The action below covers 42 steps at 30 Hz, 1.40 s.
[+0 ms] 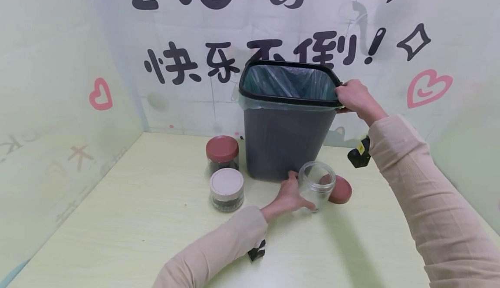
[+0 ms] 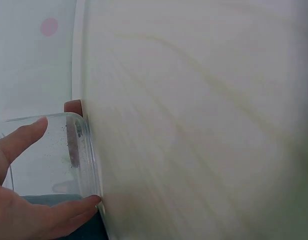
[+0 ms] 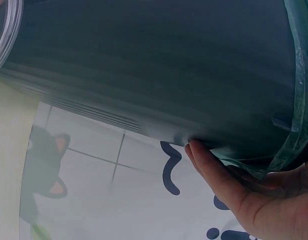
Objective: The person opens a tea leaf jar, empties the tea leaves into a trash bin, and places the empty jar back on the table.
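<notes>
My right hand [image 1: 355, 97] grips the black rim of a dark grey trash bin [image 1: 287, 142] at its right corner. In the right wrist view the thumb and fingers [image 3: 219, 172] lie against the bin wall just under the rim. A green plastic liner [image 1: 289, 79] is folded over that rim. On the table before the bin, my left hand [image 1: 289, 196] holds a clear, lidless jar [image 1: 318, 196] from its left side, thumb and fingers spread around the wall. Dark specks show in the jar in the left wrist view. A red lid [image 1: 343, 191] lies right behind it.
Left of the bin stand a jar with a red lid [image 1: 222, 149] and, nearer, a jar with a pale lid [image 1: 226, 183]. The printed wall [image 1: 187, 118] rises close behind the bin. Side walls bound the pale table [image 1: 129, 218].
</notes>
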Motion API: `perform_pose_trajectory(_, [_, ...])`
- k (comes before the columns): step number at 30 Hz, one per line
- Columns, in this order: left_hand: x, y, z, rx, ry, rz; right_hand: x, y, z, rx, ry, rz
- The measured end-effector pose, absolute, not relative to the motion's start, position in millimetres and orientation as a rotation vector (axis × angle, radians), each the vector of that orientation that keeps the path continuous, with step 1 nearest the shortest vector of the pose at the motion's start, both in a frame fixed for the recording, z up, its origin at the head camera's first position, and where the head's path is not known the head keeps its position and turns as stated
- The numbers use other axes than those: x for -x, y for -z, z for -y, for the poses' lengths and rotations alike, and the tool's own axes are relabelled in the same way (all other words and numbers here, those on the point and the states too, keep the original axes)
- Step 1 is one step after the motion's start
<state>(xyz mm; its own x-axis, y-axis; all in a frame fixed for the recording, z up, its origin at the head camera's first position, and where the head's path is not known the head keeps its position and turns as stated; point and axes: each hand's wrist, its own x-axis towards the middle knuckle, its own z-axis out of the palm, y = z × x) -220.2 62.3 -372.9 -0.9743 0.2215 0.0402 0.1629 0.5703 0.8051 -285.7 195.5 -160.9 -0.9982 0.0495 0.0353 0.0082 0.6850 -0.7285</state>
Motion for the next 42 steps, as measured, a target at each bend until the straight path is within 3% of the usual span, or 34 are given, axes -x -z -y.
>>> perform_pose_trajectory(16, [218,367,-60,-0.353,-1.378,-2.684,282,159,-198,0.042,-1.291,2.791])
perform_pose_trajectory(25, [214,344,-44,-0.449,-1.321,-2.722,278,160,-206,-0.016,-1.442,2.716])
perform_pose_trajectory(35, [212,301,5,-0.851,-1.425,-2.755,253,167,-222,-0.065,-1.540,2.715])
perform_pose_trajectory(42, [208,282,53,-0.866,-1.620,-2.784,217,198,-226,-0.231,-1.433,2.757])
